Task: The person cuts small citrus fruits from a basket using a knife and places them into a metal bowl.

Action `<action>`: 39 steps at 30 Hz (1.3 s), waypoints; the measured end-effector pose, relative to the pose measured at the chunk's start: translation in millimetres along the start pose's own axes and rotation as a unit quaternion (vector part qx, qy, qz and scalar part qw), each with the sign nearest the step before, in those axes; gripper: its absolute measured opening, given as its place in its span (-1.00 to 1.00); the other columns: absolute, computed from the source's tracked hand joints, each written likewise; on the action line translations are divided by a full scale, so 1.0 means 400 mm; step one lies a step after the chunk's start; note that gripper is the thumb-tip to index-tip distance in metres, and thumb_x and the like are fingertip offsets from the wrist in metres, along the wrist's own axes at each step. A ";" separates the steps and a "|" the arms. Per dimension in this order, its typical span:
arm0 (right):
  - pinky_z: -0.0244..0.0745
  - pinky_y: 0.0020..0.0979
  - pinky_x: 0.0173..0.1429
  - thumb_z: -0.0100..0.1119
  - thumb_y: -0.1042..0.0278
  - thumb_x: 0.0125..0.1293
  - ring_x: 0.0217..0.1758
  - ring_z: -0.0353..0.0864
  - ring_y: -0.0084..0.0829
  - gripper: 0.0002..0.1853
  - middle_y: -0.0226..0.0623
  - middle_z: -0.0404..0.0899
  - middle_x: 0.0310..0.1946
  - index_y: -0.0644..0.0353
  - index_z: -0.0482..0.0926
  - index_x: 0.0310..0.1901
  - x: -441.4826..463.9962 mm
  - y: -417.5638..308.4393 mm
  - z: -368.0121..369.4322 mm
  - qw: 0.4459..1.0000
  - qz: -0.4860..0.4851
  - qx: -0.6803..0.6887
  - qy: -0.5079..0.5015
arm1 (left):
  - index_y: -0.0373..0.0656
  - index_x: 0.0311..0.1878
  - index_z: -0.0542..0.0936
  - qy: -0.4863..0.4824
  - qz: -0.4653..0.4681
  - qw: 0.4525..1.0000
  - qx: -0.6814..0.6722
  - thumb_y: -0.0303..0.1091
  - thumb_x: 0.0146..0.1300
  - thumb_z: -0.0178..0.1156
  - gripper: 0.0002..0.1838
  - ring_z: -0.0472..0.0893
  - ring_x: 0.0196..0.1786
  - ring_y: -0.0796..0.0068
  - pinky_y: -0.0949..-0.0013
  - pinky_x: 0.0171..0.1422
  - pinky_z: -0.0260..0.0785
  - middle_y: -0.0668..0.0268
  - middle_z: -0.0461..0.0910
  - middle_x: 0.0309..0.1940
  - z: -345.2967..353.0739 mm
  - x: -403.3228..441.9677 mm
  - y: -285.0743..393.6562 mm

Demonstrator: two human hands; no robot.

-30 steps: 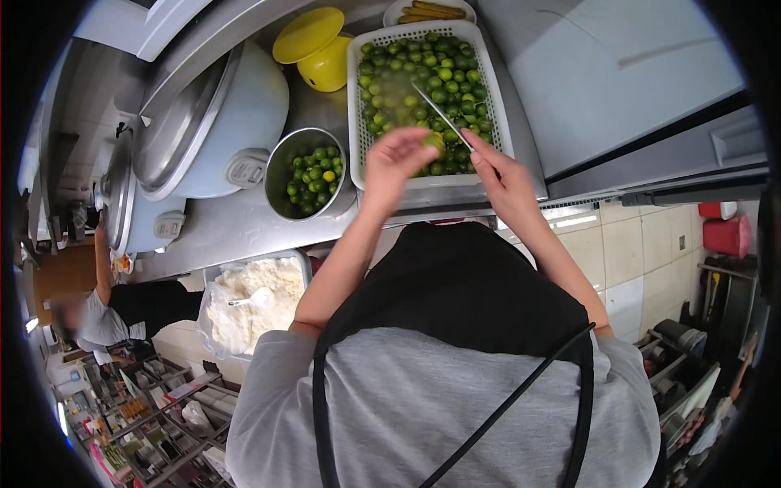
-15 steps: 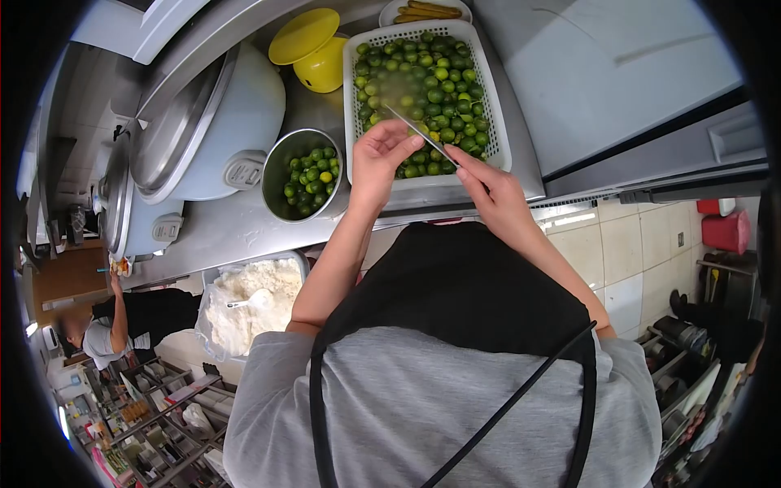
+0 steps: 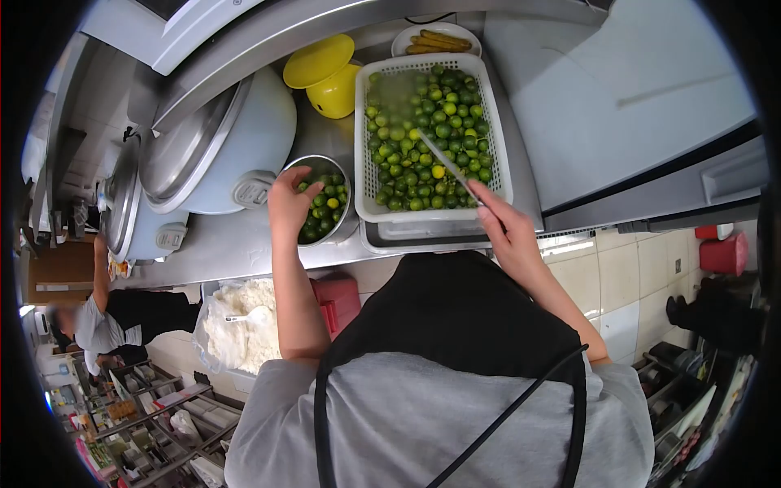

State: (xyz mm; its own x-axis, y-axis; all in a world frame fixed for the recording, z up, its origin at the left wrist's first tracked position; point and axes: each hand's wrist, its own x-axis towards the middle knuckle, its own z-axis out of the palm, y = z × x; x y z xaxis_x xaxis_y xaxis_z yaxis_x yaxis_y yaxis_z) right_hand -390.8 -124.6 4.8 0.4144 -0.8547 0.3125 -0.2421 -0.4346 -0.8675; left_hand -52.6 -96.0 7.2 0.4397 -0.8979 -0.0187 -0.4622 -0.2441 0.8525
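Note:
My right hand [image 3: 510, 232] grips a knife [image 3: 449, 160], its blade slanting up and left above a white perforated basket [image 3: 498, 154]. Many small green limes [image 3: 423, 175] fill that basket, with a few yellowish ones among them. Over the rim of a round metal pot [image 3: 348, 191] to the left is my left hand [image 3: 290, 199]. Its thumb and fingers are apart, and nothing shows between them. Inside the pot lie more limes [image 3: 327, 213], partly covered by the hand.
Behind the pot stand a yellow lidded container [image 3: 333, 89] and a large rice cooker [image 3: 272, 122]. A plate [image 3: 399, 41] holds brown sticks. Below the counter edge is a tub of white grains [image 3: 268, 342] with a scoop. Another person [image 3: 138, 317] stands far left.
My left hand has moved left and down, from beside the knife to the pot. My right hand still holds the knife, slightly lower and further right. The view has shifted.

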 end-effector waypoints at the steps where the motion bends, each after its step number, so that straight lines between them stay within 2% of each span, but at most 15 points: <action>1: 0.45 -0.34 -0.15 -0.04 0.36 0.36 -0.27 0.59 -0.15 -0.62 -0.03 0.58 -0.14 0.09 0.37 0.20 0.002 -0.012 -0.005 1.000 -0.003 -0.001 0.000 | -0.30 -0.20 0.61 0.034 0.066 0.990 0.119 -0.43 -0.03 0.34 -0.72 0.60 -0.17 0.27 0.27 -0.03 0.43 0.17 0.62 -0.31 0.006 -0.003 0.003; 2: 0.43 -0.34 -0.20 -0.07 0.36 0.37 -0.35 0.56 -0.16 -0.60 -0.04 0.57 -0.21 0.07 0.33 0.23 0.000 -0.027 -0.010 0.998 0.057 0.000 0.015 | -0.26 -0.25 0.64 0.068 0.131 0.960 0.237 -0.41 -0.08 0.36 -0.73 0.60 -0.19 0.22 0.27 -0.07 0.42 0.14 0.63 -0.33 0.016 -0.003 0.007; 3: 0.41 -0.34 -0.25 -0.10 0.37 0.37 -0.43 0.53 -0.18 -0.58 -0.04 0.57 -0.28 0.05 0.28 0.27 0.000 -0.036 -0.012 0.993 0.117 0.001 0.029 | -0.22 -0.26 0.65 0.047 0.134 0.967 0.213 -0.41 -0.10 0.36 -0.74 0.58 -0.22 0.12 0.24 -0.07 0.41 0.09 0.62 -0.27 0.058 -0.008 0.017; 4: 0.34 -0.32 -0.33 -0.13 0.34 0.38 -0.54 0.41 -0.19 -0.53 -0.10 0.48 -0.49 0.02 0.18 0.32 0.016 -0.006 0.001 0.996 0.087 -0.014 0.016 | -0.21 -0.28 0.66 0.008 0.123 0.975 0.187 -0.41 -0.10 0.36 -0.76 0.59 -0.29 0.12 0.23 -0.11 0.42 0.11 0.63 -0.30 0.100 -0.012 0.042; 5: 0.34 -0.32 -0.33 -0.13 0.34 0.38 -0.54 0.41 -0.19 -0.53 -0.10 0.48 -0.49 0.02 0.18 0.32 0.013 0.015 0.007 0.996 0.084 -0.016 0.017 | -0.25 -0.26 0.65 -0.029 0.111 0.974 0.194 -0.42 -0.07 0.35 -0.75 0.64 -0.27 0.26 0.32 -0.16 0.46 0.09 0.64 -0.32 0.149 -0.012 0.062; 7: 0.34 -0.28 -0.31 -0.15 0.31 0.39 -0.55 0.40 -0.19 -0.51 -0.08 0.48 -0.47 0.01 0.13 0.34 0.016 0.045 0.006 0.975 0.209 -0.048 -0.065 | -0.27 -0.31 0.65 -0.047 0.144 0.969 0.193 -0.39 -0.05 0.34 -0.78 0.64 -0.32 0.18 0.28 -0.18 0.47 0.11 0.64 -0.38 0.248 0.005 0.035; 8: 0.39 -0.25 -0.21 -0.16 0.31 0.39 -0.42 0.52 -0.09 -0.48 -0.01 0.55 -0.29 -0.04 0.06 0.36 0.024 0.018 -0.007 0.966 0.237 -0.051 -0.092 | -0.24 -0.32 0.65 -0.055 0.141 0.961 0.229 -0.36 -0.03 0.32 -0.79 0.63 -0.29 0.13 0.25 -0.15 0.47 0.11 0.64 -0.38 0.286 0.013 0.023; 12: 0.41 -0.25 -0.10 -0.16 0.29 0.40 -0.23 0.57 0.00 -0.52 0.02 0.56 -0.16 -0.07 0.13 0.34 0.022 0.013 -0.002 0.985 0.160 -0.019 -0.062 | -0.22 -0.22 0.64 -0.115 0.099 0.946 0.288 -0.33 -0.02 0.33 -0.73 0.58 -0.19 0.03 0.13 -0.05 0.42 0.04 0.61 -0.32 0.354 0.022 0.005; 15: 0.42 -0.25 -0.04 -0.15 0.27 0.40 -0.11 0.55 0.03 -0.58 0.04 0.55 -0.14 -0.07 0.25 0.29 0.008 0.042 0.007 0.995 0.079 -0.029 -0.059 | -0.22 -0.13 0.61 -0.130 0.101 0.960 0.228 -0.39 -0.01 0.33 -0.68 0.60 -0.20 0.18 0.24 -0.09 0.44 0.06 0.60 -0.29 0.339 0.029 -0.004; 18: 0.42 -0.24 -0.03 -0.14 0.26 0.40 -0.11 0.55 0.01 -0.62 0.04 0.53 -0.08 -0.01 0.33 0.23 -0.002 0.030 0.008 0.989 0.133 -0.018 -0.061 | -0.22 -0.03 0.56 -0.130 0.019 0.974 -0.186 -0.54 0.02 0.31 -0.62 0.54 -0.22 0.60 0.56 -0.12 0.39 0.29 0.56 -0.18 0.306 0.021 0.005; 24: 0.43 -0.25 0.02 -0.13 0.28 0.39 -0.03 0.53 0.01 -0.62 0.05 0.52 -0.03 0.06 0.34 0.22 -0.006 0.007 0.023 0.996 0.068 -0.010 -0.052 | -0.32 0.01 0.50 -0.113 -0.024 0.901 -0.418 -0.59 0.12 0.21 -0.66 0.55 -0.14 0.52 0.36 0.07 0.47 0.34 0.54 -0.23 0.279 -0.032 0.110; 27: 0.43 -0.24 0.04 -0.12 0.30 0.38 -0.01 0.52 0.03 -0.62 0.05 0.51 -0.01 0.07 0.36 0.21 0.000 -0.007 0.021 0.996 0.069 -0.004 -0.060 | -0.34 -0.02 0.51 -0.093 -0.004 0.885 -0.457 -0.58 0.11 0.23 -0.68 0.56 -0.17 0.51 0.38 0.04 0.49 0.24 0.54 -0.18 0.283 -0.035 0.122; 34: 0.46 -0.23 -0.04 -0.08 0.31 0.36 -0.07 0.55 0.04 -0.62 0.08 0.53 -0.08 0.09 0.39 0.19 -0.002 -0.010 0.015 0.995 0.082 -0.012 -0.060 | -0.35 -0.08 0.52 -0.076 0.006 0.891 -0.448 -0.59 0.10 0.25 -0.71 0.57 -0.17 0.53 0.46 0.01 0.47 0.27 0.55 -0.24 0.295 -0.039 0.128; 37: 0.47 -0.22 -0.11 -0.07 0.31 0.35 -0.15 0.57 0.02 -0.64 0.08 0.55 -0.16 0.07 0.41 0.17 0.007 0.002 0.022 0.996 0.078 -0.034 -0.034 | -0.32 -0.08 0.53 -0.096 0.026 0.918 -0.385 -0.61 0.07 0.27 -0.70 0.57 -0.18 0.57 0.52 -0.03 0.45 0.30 0.57 -0.27 0.308 -0.057 0.136; 39: 0.47 -0.22 -0.14 -0.06 0.30 0.35 -0.19 0.58 0.00 -0.64 0.08 0.56 -0.20 0.06 0.42 0.16 0.022 0.011 0.020 0.996 0.075 -0.049 -0.016 | -0.29 -0.09 0.54 -0.190 0.047 0.913 -0.359 -0.62 0.05 0.29 -0.69 0.55 -0.19 0.62 0.56 -0.06 0.43 0.32 0.58 -0.28 0.317 -0.090 0.148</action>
State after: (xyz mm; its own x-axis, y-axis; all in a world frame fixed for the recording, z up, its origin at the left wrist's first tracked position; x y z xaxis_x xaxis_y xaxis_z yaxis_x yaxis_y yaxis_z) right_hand -381.2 -131.6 0.6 0.3950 -0.9032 0.1681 -0.3876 -0.3297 -0.8609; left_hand -193.5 -124.7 -8.0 0.0627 -0.9980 0.0093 0.1992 0.0216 0.9797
